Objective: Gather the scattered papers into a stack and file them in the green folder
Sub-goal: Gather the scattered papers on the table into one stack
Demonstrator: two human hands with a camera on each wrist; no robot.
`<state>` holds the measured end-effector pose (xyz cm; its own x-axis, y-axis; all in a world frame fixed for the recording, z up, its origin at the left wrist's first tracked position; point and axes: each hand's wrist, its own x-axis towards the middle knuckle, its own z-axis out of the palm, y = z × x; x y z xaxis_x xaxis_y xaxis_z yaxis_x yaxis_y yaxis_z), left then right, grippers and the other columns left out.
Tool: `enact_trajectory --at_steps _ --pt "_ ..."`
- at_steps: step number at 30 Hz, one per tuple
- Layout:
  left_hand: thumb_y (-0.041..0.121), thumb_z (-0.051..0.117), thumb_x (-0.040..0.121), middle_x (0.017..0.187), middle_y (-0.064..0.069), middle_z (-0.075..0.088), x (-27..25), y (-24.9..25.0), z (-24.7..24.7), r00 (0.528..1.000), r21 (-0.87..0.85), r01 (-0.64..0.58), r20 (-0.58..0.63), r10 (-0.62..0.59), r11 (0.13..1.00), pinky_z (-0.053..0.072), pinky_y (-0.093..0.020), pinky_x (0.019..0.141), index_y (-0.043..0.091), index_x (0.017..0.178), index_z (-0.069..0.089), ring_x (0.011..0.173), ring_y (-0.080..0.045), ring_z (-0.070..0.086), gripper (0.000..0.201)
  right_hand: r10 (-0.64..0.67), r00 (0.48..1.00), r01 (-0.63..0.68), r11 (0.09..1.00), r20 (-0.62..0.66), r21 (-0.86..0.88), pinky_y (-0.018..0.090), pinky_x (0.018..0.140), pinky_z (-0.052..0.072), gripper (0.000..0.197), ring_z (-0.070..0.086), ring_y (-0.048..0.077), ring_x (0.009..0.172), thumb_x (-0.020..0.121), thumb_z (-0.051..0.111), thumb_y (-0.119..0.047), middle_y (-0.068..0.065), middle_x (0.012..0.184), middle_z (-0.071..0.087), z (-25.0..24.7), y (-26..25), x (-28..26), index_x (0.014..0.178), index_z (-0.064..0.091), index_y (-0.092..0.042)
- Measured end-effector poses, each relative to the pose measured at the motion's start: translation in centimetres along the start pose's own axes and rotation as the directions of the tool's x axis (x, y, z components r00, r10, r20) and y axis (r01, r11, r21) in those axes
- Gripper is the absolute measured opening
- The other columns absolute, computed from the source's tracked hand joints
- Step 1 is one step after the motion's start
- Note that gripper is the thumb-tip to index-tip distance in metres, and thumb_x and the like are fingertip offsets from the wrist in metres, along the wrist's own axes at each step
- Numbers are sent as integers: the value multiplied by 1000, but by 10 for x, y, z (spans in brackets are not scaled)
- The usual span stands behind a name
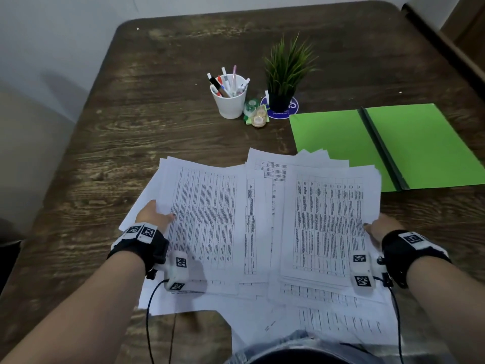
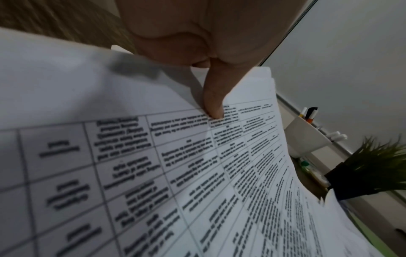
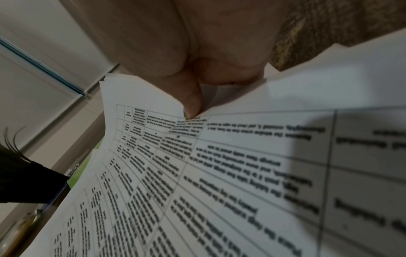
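Several printed papers [image 1: 252, 227] covered in tables lie overlapped at the table's near middle, partly over my lap. My left hand [image 1: 154, 215] grips the left bundle at its outer edge, thumb on top, fingers hidden beneath. In the left wrist view the left thumb [image 2: 214, 97] presses on the top sheet [image 2: 197, 173]. My right hand [image 1: 378, 228] grips the right bundle the same way; the right wrist view shows the right thumb [image 3: 192, 102] on the sheets [image 3: 219, 173]. The green folder [image 1: 388, 145] lies open flat at the right, its near-left corner under the papers' far edges.
A white cup of pens [image 1: 229, 97] stands behind the papers at mid-table, with correction-tape dispensers [image 1: 256, 114] and a small potted plant [image 1: 283, 80] on a blue disc to its right. A wall runs along the table's far edge and left.
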<state>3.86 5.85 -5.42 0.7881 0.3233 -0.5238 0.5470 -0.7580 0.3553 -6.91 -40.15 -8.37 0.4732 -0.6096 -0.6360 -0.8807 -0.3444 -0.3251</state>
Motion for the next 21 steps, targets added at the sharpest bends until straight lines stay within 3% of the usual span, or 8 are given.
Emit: enact_trajectory --at_steps 6,8,10,12,14,17,21 --pt "18 56 93 144 -12 45 -19 -1 -10 992 -84 -122 -49 119 989 39 -41 99 12 146 31 126 -36 46 59 -1 1000 2 996 12 -89 16 55 28 40 49 39 125 94 47 -6 26 135 51 0 4 3 132 47 5" --pt "19 55 93 140 -11 50 -22 -1 -16 984 -118 -165 -80 156 979 41 -42 98 15 143 37 123 -35 50 54 -17 1000 15 998 -22 -63 17 60 36 40 48 37 126 97 44 -9 24 137 49 -3 1 -1 134 46 4" --pt "20 52 95 134 -10 55 -26 1 -21 982 -177 -174 -100 158 969 44 -41 93 19 139 44 118 -35 53 45 2 999 -3 1000 -48 -21 22 83 45 41 45 30 130 102 30 -16 20 143 44 -8 -4 -5 139 41 -2" --pt "19 48 97 127 -11 60 -31 4 -23 978 -214 -200 -108 180 956 45 -38 85 22 133 52 111 -34 57 37 -92 995 82 982 -50 -171 24 99 38 44 44 27 131 104 22 -22 17 145 41 -14 -8 -16 141 39 -4" --pt "18 46 97 125 -11 61 -37 7 -21 975 -244 -215 -112 192 946 45 -37 84 22 130 55 109 -34 59 34 -71 997 65 988 -43 -142 25 98 39 45 45 29 129 103 29 -24 19 143 42 -14 -6 -12 139 40 -1" --pt "15 44 99 128 -9 59 -46 10 -10 979 -289 -201 -97 180 936 41 -35 88 16 131 54 115 -32 55 34 -82 997 80 993 -15 -81 30 88 42 41 49 37 125 97 46 -12 24 137 49 -12 -2 -12 134 45 4" --pt "19 49 97 120 -10 65 -52 5 12 985 -283 -173 -60 162 943 44 -34 88 16 127 59 108 -31 59 32 -47 997 41 993 -58 -111 28 100 38 45 45 30 129 102 30 -24 20 142 42 -19 -5 -16 140 39 -1"
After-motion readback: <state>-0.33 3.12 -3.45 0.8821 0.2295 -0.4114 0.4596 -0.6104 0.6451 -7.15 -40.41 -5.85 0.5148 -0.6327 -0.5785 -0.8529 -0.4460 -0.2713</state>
